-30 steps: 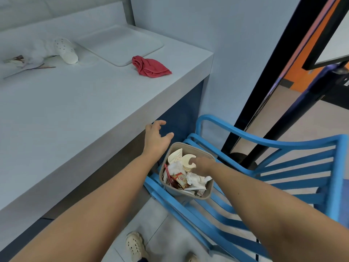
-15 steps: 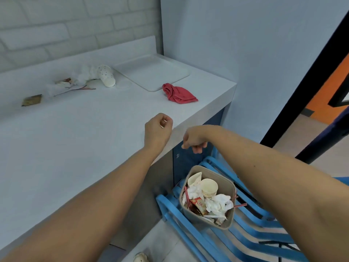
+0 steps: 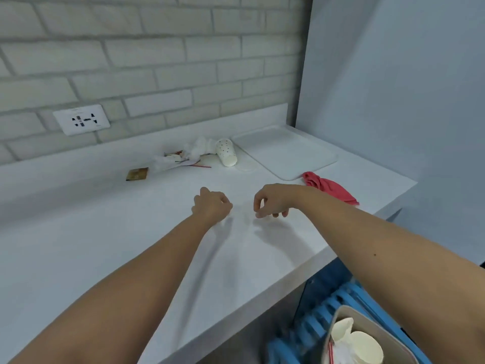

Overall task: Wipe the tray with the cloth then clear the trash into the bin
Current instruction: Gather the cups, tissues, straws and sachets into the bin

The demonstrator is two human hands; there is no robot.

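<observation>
My left hand (image 3: 211,204) hovers over the middle of the table (image 3: 105,245) with its fingers (image 3: 223,201) curled into a fist around nothing. My right hand (image 3: 273,199) hangs just beside it with the wrist bent down and its fingers (image 3: 260,214) drooping in a loose curl, also holding nothing. The tray (image 3: 286,151) lies flat in the far right corner of the table, against the wall; it is white, rectangular with rounded corners and a low raised rim, and its surface looks bare. The cloth (image 3: 330,189), red and crumpled in a heap, sits at the tray's near corner, close to the table's right edge and just beyond my right forearm. The trash lies along the far edge, left of the tray: a dotted paper cup (image 3: 226,152) on its side just beside the tray, crumpled tissue (image 3: 195,151) with a thin red stick, and a small brown packet (image 3: 137,174) farther left. The bin (image 3: 399,342), beige, stands below the table's near right corner on a blue chair (image 3: 322,319), with paper cups and tissue in it.
</observation>
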